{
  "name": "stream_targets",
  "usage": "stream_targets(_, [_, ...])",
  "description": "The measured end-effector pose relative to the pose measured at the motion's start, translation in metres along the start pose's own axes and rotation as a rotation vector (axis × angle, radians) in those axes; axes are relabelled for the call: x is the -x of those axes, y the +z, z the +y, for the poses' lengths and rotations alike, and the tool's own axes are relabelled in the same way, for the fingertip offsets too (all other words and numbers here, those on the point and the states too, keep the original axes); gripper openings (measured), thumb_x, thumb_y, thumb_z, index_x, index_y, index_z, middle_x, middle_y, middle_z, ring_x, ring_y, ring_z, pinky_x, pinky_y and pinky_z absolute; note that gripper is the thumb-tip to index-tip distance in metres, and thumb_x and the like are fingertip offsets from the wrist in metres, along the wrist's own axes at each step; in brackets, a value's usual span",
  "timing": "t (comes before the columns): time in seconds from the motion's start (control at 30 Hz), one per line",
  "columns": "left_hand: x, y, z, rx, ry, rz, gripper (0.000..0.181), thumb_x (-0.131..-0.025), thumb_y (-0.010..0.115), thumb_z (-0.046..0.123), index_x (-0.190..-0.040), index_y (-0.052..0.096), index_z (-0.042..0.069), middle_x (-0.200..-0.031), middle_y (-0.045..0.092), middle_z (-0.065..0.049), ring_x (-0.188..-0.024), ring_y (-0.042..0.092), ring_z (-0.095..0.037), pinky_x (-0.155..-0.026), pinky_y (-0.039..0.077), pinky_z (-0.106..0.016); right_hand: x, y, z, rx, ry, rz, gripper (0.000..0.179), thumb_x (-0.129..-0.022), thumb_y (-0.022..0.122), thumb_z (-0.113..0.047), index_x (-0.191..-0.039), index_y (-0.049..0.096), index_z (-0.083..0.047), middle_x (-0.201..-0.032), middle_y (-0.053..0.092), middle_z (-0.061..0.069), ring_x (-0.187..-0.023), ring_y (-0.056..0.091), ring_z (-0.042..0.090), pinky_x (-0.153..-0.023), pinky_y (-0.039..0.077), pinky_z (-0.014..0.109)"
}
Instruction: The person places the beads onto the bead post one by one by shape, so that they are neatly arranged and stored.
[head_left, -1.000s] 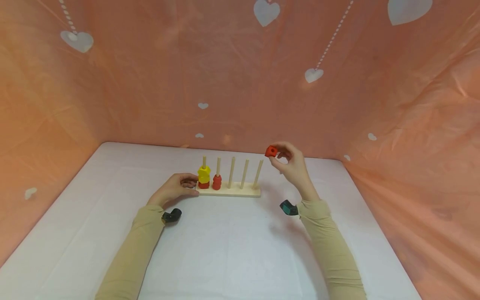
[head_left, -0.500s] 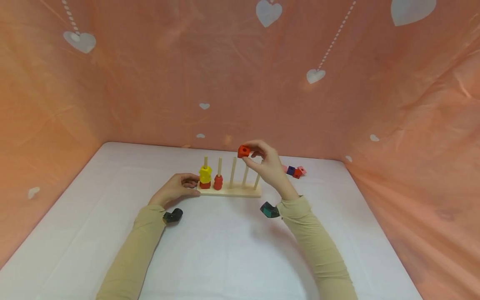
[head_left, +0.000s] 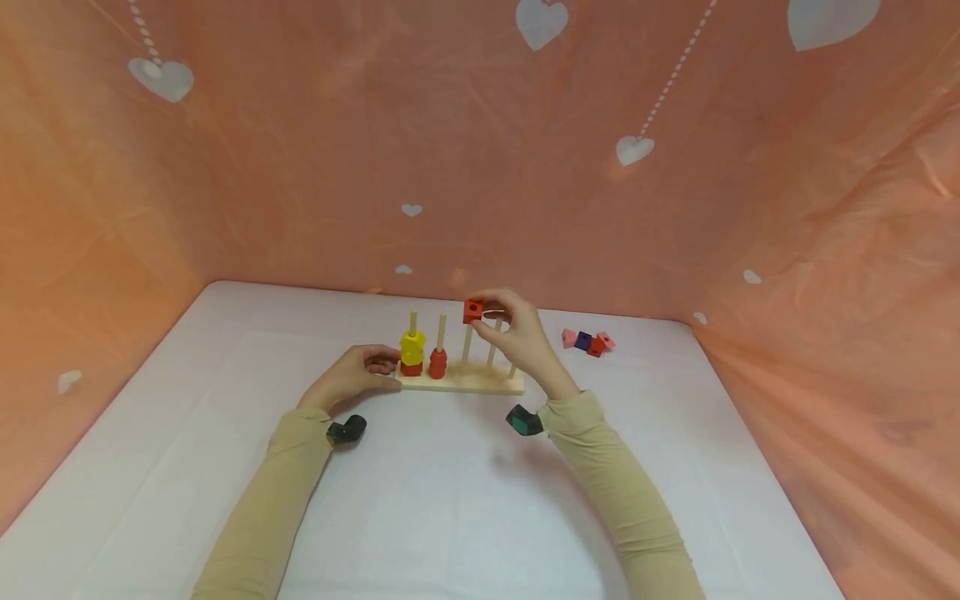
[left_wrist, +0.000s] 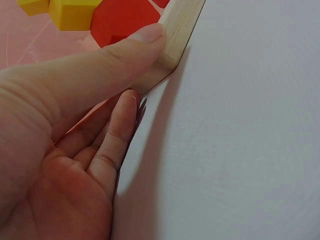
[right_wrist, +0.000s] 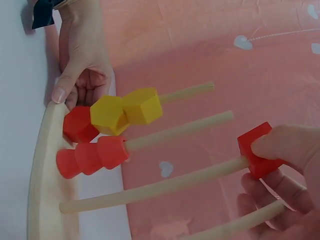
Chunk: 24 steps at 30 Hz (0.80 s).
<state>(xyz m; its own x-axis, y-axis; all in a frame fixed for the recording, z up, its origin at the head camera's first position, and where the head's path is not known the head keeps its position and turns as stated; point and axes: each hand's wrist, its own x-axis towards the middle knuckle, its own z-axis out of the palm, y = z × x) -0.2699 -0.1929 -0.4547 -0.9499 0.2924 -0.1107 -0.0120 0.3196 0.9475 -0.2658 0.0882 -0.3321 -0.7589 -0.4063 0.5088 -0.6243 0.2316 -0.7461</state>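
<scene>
Fingers (right_wrist: 287,192) of the right hand (head_left: 517,333) pinch a red block (head_left: 472,311) at the upper end of the middle peg (head_left: 467,346), which runs down below them to the wooden base (head_left: 465,385). The left hand (head_left: 351,375) grips one end of that base, its fingers drawn in narrow. Just beside these left fingers, the first peg (head_left: 412,322) carries two yellow blocks (head_left: 412,347) above a bottom red one (head_left: 411,369); the second peg (head_left: 441,333), between the hands, holds a red stepped stack (head_left: 437,364). Loose blocks (head_left: 588,342) lie on the tabletop (head_left: 420,500), to the right of the right fingers.

To do this step well, I judge, the block's hole should be lined up with the peg and the block lowered straight, without tilting; the right fingers had better let go only once it slides freely, while the left ones press the base firmly against rocking. Forcing it could jam it.

The head view shows a hole in the block and the loose blocks, both missing from the right wrist view. That wrist view shows the peg reaching the block, though whether its tip is inside I cannot tell. The left wrist view gives the left thumb (left_wrist: 145,37) against the wood, close up, but no right hand
</scene>
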Motion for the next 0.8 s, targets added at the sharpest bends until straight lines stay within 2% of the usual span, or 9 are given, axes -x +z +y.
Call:
stream_targets(0.13, [0.0,0.0,0.001,-0.005,0.002,-0.001,0.059,-0.078,0.081,0.013,-0.128,0.054,-0.001,-0.119,0.058,-0.013,-0.103,0.052,-0.026,-0.091,0.046,-0.029,-0.001,0.005,0.022,-0.014,0.048,0.007,0.035,-0.082,0.069,0.009,-0.116,0.061,0.006,-0.108,0.062,0.021,-0.096,0.062,0.033,-0.081,0.053,0.037])
stream_targets(0.27, [0.001,0.0,0.001,-0.011,0.001,0.003,0.059,-0.078,0.081,0.014,-0.128,0.054,-0.001,-0.119,0.057,-0.013,-0.104,0.052,-0.026,-0.091,0.046,-0.029,0.003,0.01,0.031,-0.008,0.126,0.027,0.033,-0.082,0.071,0.005,-0.113,0.062,0.0,-0.106,0.064,0.015,-0.09,0.065,0.027,-0.073,0.053,0.028])
stream_targets(0.43, [0.001,0.0,0.0,-0.004,0.0,0.0,0.06,-0.077,0.081,0.012,-0.129,0.054,-0.001,-0.119,0.057,-0.013,-0.103,0.052,-0.025,-0.09,0.046,-0.028,0.011,0.018,0.037,-0.013,0.21,0.045,0.03,-0.082,0.072,0.002,-0.109,0.06,0.0,-0.105,0.063,0.014,-0.087,0.064,0.026,-0.078,0.054,0.035])
stream_targets(0.6, [0.0,0.0,0.0,-0.01,0.008,0.002,0.059,-0.077,0.081,0.012,-0.128,0.054,-0.001,-0.118,0.058,-0.013,-0.103,0.052,-0.025,-0.09,0.046,-0.028,0.016,0.025,0.04,-0.09,0.214,0.09,0.033,-0.08,0.071,0.007,-0.109,0.054,0.008,-0.106,0.061,0.023,-0.096,0.062,0.034,-0.087,0.051,0.042])
stream_targets(0.7, [0.0,-0.001,0.0,-0.019,0.013,0.0,0.059,-0.077,0.081,0.013,-0.128,0.054,-0.002,-0.119,0.058,-0.014,-0.103,0.053,-0.026,-0.09,0.046,-0.028,0.02,0.028,0.03,-0.134,0.234,0.104,0.033,-0.08,0.07,0.011,-0.108,0.053,0.013,-0.105,0.06,0.029,-0.099,0.06,0.04,-0.089,0.049,0.047])
stream_targets(0.8, [0.0,-0.001,-0.001,-0.02,0.01,-0.002,0.059,-0.077,0.081,0.013,-0.128,0.054,-0.002,-0.119,0.058,-0.014,-0.103,0.053,-0.026,-0.09,0.047,-0.029,0.026,0.031,0.029,-0.139,0.27,0.109,0.032,-0.079,0.069,0.012,-0.106,0.053,0.015,-0.102,0.06,0.029,-0.096,0.06,0.041,-0.088,0.049,0.048])
